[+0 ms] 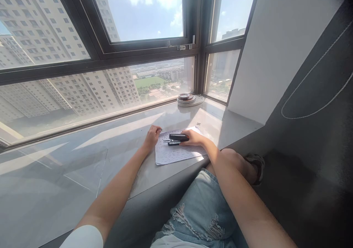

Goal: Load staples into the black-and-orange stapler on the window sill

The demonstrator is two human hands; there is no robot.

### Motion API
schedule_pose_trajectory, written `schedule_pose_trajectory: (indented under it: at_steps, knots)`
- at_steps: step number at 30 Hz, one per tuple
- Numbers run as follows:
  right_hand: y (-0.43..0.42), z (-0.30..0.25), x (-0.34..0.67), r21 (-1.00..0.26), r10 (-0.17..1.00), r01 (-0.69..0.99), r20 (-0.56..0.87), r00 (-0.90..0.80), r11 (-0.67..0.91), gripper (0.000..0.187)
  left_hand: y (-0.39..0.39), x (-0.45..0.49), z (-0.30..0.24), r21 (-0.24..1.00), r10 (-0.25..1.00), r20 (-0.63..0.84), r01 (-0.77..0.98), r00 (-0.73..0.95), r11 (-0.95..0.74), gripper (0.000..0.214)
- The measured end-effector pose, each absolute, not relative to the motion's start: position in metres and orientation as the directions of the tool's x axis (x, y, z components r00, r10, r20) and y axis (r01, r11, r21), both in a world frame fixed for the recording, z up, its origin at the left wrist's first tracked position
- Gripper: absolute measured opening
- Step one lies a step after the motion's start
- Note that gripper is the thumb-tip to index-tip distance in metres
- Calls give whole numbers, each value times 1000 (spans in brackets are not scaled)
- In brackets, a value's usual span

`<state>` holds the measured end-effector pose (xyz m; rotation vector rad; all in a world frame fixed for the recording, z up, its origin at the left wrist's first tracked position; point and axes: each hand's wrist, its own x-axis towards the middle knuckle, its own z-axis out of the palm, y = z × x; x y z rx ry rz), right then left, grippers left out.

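Note:
My right hand [193, 137] is closed around the rear of a black stapler [178, 137], whose front end points left and shows a metal part. The stapler is over sheets of paper [176, 154] covered in rows of printed or written marks. Beside the paper's upper left corner is my left hand [152, 136], its fingers curled together. Whether anything small is pinched in them I cannot make out. Two small strips, apparently staples [198, 124], lie just beyond the paper's far edge.
The paper lies on a glossy grey window sill [132, 145]. A stack of round plates or coasters [187, 100] stands in the window corner. Dark window frames [143, 47] rise behind, and a beaded cord [303, 116] hangs at right. My bent legs are below the sill's front edge.

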<state>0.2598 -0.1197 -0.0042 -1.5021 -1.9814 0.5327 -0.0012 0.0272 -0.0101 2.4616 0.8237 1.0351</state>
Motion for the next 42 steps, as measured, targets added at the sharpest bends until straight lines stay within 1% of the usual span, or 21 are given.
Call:
schedule_pose_trajectory:
  at_steps: [6, 10, 17, 21, 28, 33, 36, 42]
  knots:
    - [-119, -5, 259, -630, 960, 725, 209, -185, 277, 39, 30, 0, -14, 505, 611, 481, 370, 629, -779, 18]
    - [-119, -5, 259, -638, 963, 723, 203, -176, 266, 38, 32, -1, -16, 497, 609, 469, 378, 639, -781, 19]
    - [-119, -6, 260, -651, 959, 705, 213, -185, 281, 37, 31, 0, -15, 402, 510, 427, 349, 747, -847, 23]
    - [-119, -6, 260, -643, 959, 712, 215, -186, 283, 37, 29, 0, -14, 407, 501, 383, 346, 776, -846, 23]
    - [-119, -6, 260, -654, 962, 706, 201, -185, 272, 36, 28, -2, -17, 391, 458, 380, 309, 804, -867, 20]
    - [-121, -4, 258, -668, 976, 712, 171, -136, 216, 37, 26, -3, -15, 388, 424, 349, 283, 835, -877, 29]
    - [-121, -3, 258, -666, 975, 712, 176, -137, 220, 38, 25, -4, -13, 373, 413, 340, 283, 845, -884, 34]
    - [-119, -5, 260, -653, 966, 712, 196, -168, 256, 36, 24, -6, -12, 257, 447, 336, 376, 829, -890, 49]
